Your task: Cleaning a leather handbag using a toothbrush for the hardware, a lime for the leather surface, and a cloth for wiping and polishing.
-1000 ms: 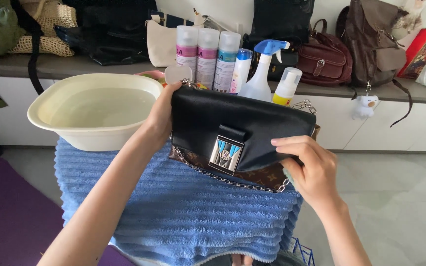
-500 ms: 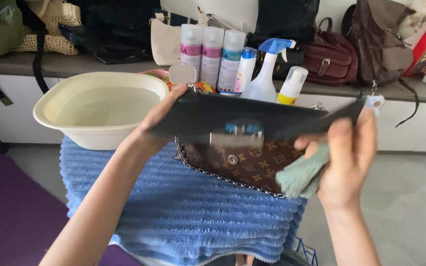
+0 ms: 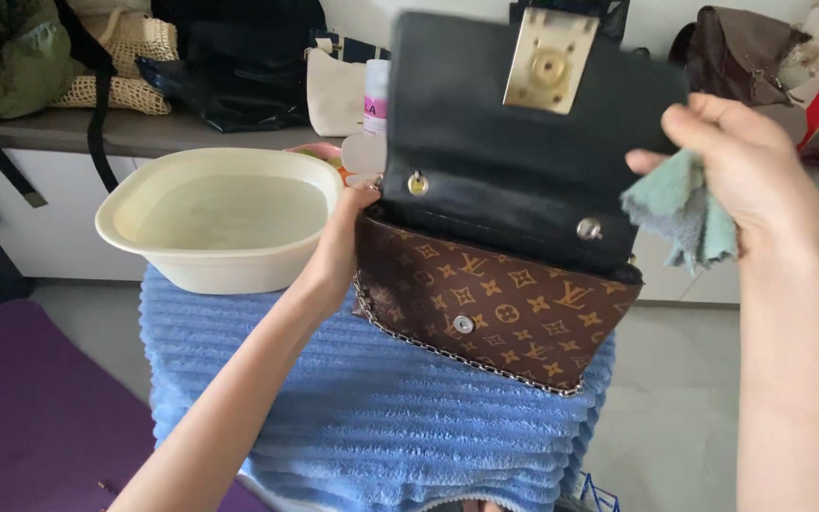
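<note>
- The handbag's black flap [image 3: 523, 142], shut a second ago, now stands lifted wide open;
- the right hand [image 3: 751, 161] has come up holding a green cloth [image 3: 680, 209]

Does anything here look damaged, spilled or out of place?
Nothing stands out. The bag is held over the towel with its flap lifted; the basin sits level, no water spilled.

Soft, even daylight fills the room, with no hard shadows and no strong glare. The raised black flap [image 3: 523, 123] and its brass clasp plate [image 3: 550, 62] are smeared by motion blur. The blue towel [image 3: 372, 417] looks fairly crisp; the bags on the bench [image 3: 191, 133] behind are softer.
</note>
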